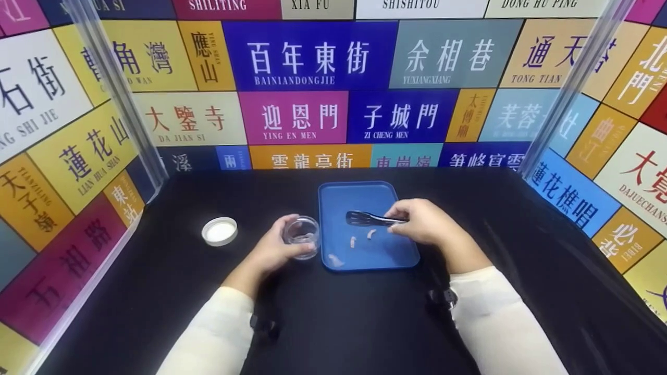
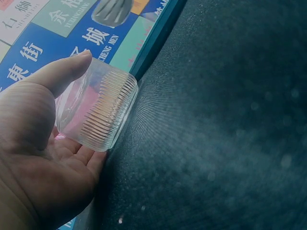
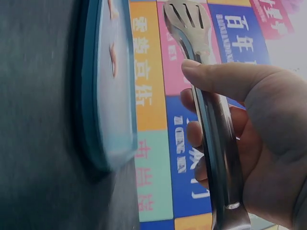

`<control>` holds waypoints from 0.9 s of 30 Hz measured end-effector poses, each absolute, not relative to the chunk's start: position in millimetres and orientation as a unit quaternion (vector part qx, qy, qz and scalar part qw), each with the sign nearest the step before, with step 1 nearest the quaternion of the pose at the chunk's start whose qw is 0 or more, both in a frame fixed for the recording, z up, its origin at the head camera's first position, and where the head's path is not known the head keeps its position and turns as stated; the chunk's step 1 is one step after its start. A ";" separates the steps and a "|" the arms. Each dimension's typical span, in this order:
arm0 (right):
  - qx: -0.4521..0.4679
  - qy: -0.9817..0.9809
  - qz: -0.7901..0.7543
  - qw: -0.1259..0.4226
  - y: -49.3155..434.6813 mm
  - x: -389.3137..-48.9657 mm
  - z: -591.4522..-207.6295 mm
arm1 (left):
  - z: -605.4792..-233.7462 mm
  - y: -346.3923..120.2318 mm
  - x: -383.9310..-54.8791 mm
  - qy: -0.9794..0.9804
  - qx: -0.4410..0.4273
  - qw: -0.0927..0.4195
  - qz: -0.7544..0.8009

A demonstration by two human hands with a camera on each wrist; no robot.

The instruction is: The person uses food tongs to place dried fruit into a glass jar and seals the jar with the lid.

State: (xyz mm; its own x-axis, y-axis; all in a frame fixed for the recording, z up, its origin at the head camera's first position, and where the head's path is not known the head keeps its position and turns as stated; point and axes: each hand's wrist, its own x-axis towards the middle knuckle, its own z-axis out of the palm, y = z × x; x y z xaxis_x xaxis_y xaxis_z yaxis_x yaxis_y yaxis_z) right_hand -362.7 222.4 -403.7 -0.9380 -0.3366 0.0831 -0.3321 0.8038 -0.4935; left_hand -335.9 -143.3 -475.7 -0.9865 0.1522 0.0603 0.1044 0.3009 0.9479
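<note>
My left hand [image 1: 270, 251] holds a small clear jar [image 1: 302, 227] on the table, just left of a blue tray [image 1: 385, 255]. The left wrist view shows the thumb on one side of the jar's ribbed wall [image 2: 108, 108] and the fingers on the other. Over the tray, my right hand [image 1: 426, 223] grips metal tongs [image 1: 365, 217] by the handle. Their slotted head [image 3: 189, 19] points left, with no piece visible in it. Below it, two small curved pale-pink pieces [image 1: 370, 234] lie on the tray. A whitish translucent patch [image 1: 335, 260] shows at the near left corner.
A round white lid [image 1: 219, 231] lies on the black cloth [image 1: 333, 323], left of the jar. Colourful panels with Chinese lettering [image 1: 307, 57] stand behind and at both sides. Clear upright posts [image 1: 568, 94] mark the back corners.
</note>
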 end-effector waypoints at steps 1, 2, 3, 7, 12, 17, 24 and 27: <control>-0.176 0.950 -0.259 0.003 219.7 -361.7 -403.2 | -475.5 -143.1 -335.8 0.806 0.080 0.021 0.586; -0.178 0.950 -0.258 0.002 217.6 -360.9 -403.0 | -475.2 -143.0 -335.6 0.806 0.081 0.022 0.586; -0.177 0.950 -0.257 0.001 215.7 -360.1 -402.8 | -475.1 -142.8 -335.6 0.806 0.081 0.022 0.585; -0.179 0.951 -0.250 -0.001 211.8 -357.9 -402.4 | -475.1 -142.6 -335.9 0.810 0.077 0.024 0.581; -0.180 0.952 -0.248 0.001 209.3 -357.1 -401.8 | -475.6 -142.5 -335.9 0.807 0.076 0.024 0.584; -0.193 0.951 -0.242 0.000 211.3 -359.4 -402.2 | -476.4 -142.6 -336.0 0.803 0.079 0.022 0.591; -0.164 0.965 -0.206 0.003 226.4 -363.3 -404.1 | -477.2 -142.6 -335.9 0.791 0.086 0.025 0.605; -0.144 0.968 -0.203 0.018 233.1 -366.5 -406.4 | -477.7 -142.9 -336.3 0.788 0.087 0.026 0.609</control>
